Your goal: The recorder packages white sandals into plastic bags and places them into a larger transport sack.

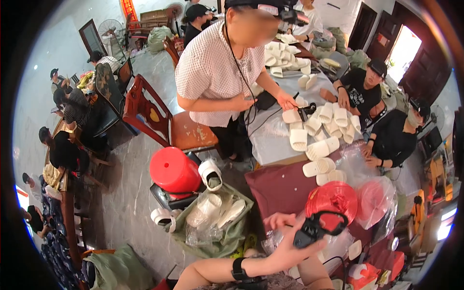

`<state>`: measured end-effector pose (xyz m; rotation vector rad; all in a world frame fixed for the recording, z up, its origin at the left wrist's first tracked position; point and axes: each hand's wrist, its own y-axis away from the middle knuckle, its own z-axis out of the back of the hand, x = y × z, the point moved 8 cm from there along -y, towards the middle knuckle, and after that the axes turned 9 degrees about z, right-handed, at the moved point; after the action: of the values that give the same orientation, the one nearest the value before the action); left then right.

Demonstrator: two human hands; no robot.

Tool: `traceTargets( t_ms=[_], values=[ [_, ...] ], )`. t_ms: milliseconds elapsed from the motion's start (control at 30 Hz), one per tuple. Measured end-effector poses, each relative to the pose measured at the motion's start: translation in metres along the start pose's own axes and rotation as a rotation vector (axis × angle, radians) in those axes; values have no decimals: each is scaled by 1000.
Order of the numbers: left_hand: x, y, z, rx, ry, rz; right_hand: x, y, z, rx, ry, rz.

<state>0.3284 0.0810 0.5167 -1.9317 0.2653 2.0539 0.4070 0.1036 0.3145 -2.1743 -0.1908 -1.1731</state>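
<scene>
My left hand (286, 247), with a black band on its wrist, is closed on a black controller with a ring-shaped loop (309, 233). My forearms cross in front of me. Behind the left hand, my right hand (279, 220) is mostly hidden. Its visible fingers are stretched out and slightly bent, with nothing seen in them. Just beyond the controller, a roll of red plastic twine (331, 200) lies on the dark red table cover (278, 186). A second red roll (371, 198) in clear plastic is to its right.
Cream slippers (323, 148) are piled on the far table, where a standing person (217, 72) handles another black device. Two seated people (394, 130) are at right. A green sack (217, 241) of slippers and a red stool (175, 171) stand at left, near a wooden chair (193, 133).
</scene>
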Motion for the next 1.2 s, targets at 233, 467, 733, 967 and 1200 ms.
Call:
traceTargets(
  t_ms=[233, 467, 733, 967, 1200],
  values=[
    [-20, -12, -16, 379, 435, 50, 74, -144, -38, -421, -957, 179],
    [0, -59, -38, 377, 668, -63, 261, -106, 114, -648, -366, 930],
    [142, -126, -114, 409, 1713, 954, 314, -45, 89, -848, 1675, 943],
    [362, -163, -122, 7, 1483, 1331, 159, -97, 176, -474, 1806, 326],
    [480, -132, -69, -317, 1156, 1251, 22, -71, 249, -425, 1682, -120]
  ],
)
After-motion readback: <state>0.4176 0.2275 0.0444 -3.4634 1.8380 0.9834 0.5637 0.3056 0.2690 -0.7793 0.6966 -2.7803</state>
